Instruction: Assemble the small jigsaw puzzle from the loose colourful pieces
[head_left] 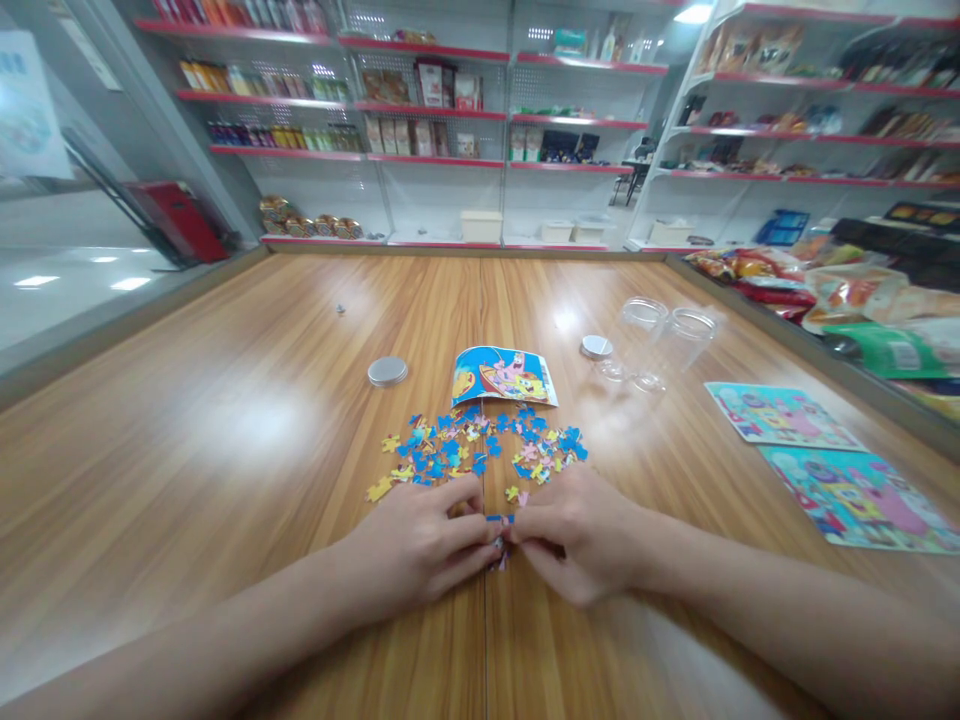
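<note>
My left hand (424,545) and my right hand (577,535) meet at the near middle of the wooden table (225,430), fingers pinched together on small blue jigsaw pieces (499,525) between them. Just beyond the hands lies a loose scatter of several blue, yellow and pink puzzle pieces (480,450). Behind the scatter sits a cartoon reference picture card (504,377).
A round metal lid (388,372) lies left of the card, another lid (596,347) to its right beside two clear plastic jars (664,345) on their sides. Two colourful puzzle sheets (825,460) lie at the right. Snack packets (840,290) and store shelves (435,110) stand around.
</note>
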